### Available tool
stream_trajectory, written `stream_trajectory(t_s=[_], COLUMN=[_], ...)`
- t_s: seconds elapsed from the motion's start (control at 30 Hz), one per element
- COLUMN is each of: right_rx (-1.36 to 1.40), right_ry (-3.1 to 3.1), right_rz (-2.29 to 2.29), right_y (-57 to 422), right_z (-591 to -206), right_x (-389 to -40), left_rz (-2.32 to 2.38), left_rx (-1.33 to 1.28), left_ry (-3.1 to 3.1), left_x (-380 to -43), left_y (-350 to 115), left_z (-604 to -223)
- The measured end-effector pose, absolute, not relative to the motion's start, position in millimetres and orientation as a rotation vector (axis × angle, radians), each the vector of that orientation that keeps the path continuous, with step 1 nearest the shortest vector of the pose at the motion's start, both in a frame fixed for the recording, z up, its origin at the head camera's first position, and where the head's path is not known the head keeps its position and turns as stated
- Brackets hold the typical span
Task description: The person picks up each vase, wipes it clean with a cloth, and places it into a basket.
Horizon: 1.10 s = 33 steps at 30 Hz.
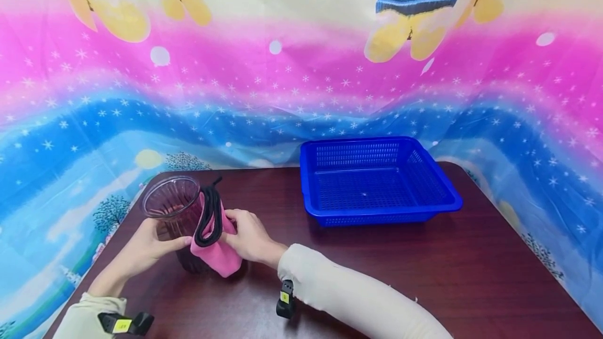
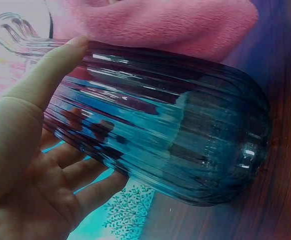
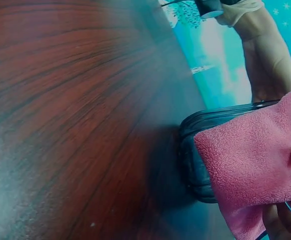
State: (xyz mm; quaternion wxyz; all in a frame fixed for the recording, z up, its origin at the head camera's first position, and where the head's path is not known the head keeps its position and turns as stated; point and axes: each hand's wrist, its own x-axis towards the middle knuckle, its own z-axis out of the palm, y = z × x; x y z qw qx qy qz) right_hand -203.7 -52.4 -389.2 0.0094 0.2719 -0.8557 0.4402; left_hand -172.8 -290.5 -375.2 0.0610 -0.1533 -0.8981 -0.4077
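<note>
A ribbed, purple-tinted clear glass vase (image 1: 181, 226) with a flared rim is near the table's left side, its base close to the tabletop. My left hand (image 1: 146, 247) grips it around the middle; in the left wrist view the thumb lies along one side of the glass (image 2: 185, 125) and the fingers curl behind. My right hand (image 1: 252, 237) holds a folded pink fuzzy cloth (image 1: 221, 260) with black edging, pinched between thumb and fingers. The cloth (image 3: 250, 160) hangs against the vase's right side and hides part of it in the right wrist view.
A blue plastic basket (image 1: 381, 216) with perforated walls stands at the back right of the dark wooden table (image 1: 377, 276). A patterned curtain (image 1: 282, 93) with snowflakes and bears hangs close behind and beside the table.
</note>
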Motion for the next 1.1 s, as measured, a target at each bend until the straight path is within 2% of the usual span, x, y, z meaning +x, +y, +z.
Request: stream_trajectory(t_s=[1.1], right_rx=[0.845], right_ry=[-2.717], right_rz=[1.366], right_y=[-45.1], right_z=[-418.9], right_x=[-203.2], left_rz=[-1.27], left_rx=[-0.474], left_ry=[-2.702], left_x=[-172.6], left_y=[-287.1], left_z=[-374.5])
